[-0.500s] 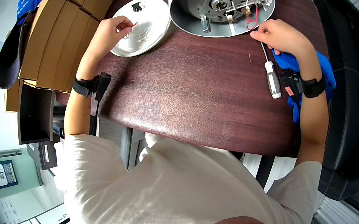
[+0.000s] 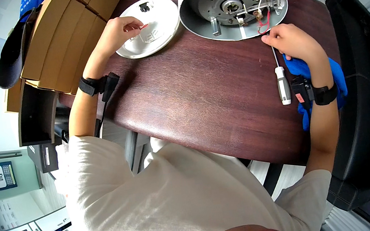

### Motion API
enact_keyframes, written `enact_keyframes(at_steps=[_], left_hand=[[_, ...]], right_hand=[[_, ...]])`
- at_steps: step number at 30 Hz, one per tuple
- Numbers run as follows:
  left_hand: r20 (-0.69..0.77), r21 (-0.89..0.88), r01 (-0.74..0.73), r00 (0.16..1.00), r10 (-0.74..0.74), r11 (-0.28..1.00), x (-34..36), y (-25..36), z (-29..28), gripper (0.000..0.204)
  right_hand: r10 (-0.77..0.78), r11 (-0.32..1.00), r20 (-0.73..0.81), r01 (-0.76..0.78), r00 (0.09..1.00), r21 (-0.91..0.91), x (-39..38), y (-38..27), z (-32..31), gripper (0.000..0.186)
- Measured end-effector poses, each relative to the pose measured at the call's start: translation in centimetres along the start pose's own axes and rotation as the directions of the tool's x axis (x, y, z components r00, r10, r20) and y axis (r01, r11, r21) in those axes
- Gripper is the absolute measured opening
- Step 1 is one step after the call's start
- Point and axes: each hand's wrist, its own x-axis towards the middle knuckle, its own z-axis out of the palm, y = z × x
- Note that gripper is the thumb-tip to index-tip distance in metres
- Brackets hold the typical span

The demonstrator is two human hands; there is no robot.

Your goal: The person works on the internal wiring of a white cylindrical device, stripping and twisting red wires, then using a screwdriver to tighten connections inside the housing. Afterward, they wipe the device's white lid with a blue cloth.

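An appliance housing (image 2: 199, 33) lies on its side at the far edge of the table, its open bottom facing me and showing a round metal plate. Inside it, a red wire (image 2: 269, 24) loops down toward my right hand (image 2: 296, 41). That hand is closed near the rim; what its fingertips pinch, if anything, is hidden. Below it lies a screwdriver (image 2: 282, 84), its shaft running up under my fingers. My left hand (image 2: 118, 35) pinches a small red piece, perhaps a wire end (image 2: 143, 26), over a round white cover (image 2: 163, 35) with a black part on it.
Cardboard boxes (image 2: 59, 43) stand stacked at the left edge of the brown table (image 2: 182, 96). A blue cloth (image 2: 297, 66) lies beneath my right forearm. At the right stands a black chair (image 2: 353, 90). Each wrist wears a black strap with a small device.
The whole view has shifted slightly, moving the table and appliance a little right and down. Both hands keep nearly the same place and grip.
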Motion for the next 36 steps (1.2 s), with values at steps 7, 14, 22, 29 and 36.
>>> enact_keyframes(at_steps=[7, 14, 22, 29, 36], left_hand=[[-0.078, 0.040, -0.070, 0.994, 0.073, 0.997, -0.3, 0.0, -0.1, 0.020], [-0.178, 0.077, -0.092, 0.978, 0.105, 0.993, -0.4, 0.5, -0.5, 0.018], [-0.220, 0.063, -0.057, 0.973, 0.070, 0.996, 0.0, -0.1, -0.9, 0.016], [-0.398, -0.095, -0.150, 0.912, 0.101, 0.984, 0.0, 2.0, -2.7, 0.012], [-0.390, -0.323, -0.073, 0.919, -0.063, 0.944, 2.9, 0.5, -3.7, 0.011]], right_hand=[[-0.002, 1.000, 0.011, 0.002, 1.000, -0.023, -0.1, -0.1, 0.0, 0.045], [-0.018, 0.999, 0.016, 0.019, 1.000, -0.035, -0.2, -0.1, 0.0, 0.044], [-0.032, 0.999, -0.002, 0.032, 0.999, -0.020, -0.4, -0.4, -0.1, 0.043], [-0.041, 0.997, -0.091, 0.035, 0.995, -0.065, -1.9, -1.4, -0.9, 0.040], [-0.116, 0.991, -0.116, 0.107, 0.986, -0.080, -2.5, -2.1, -0.9, 0.040]])
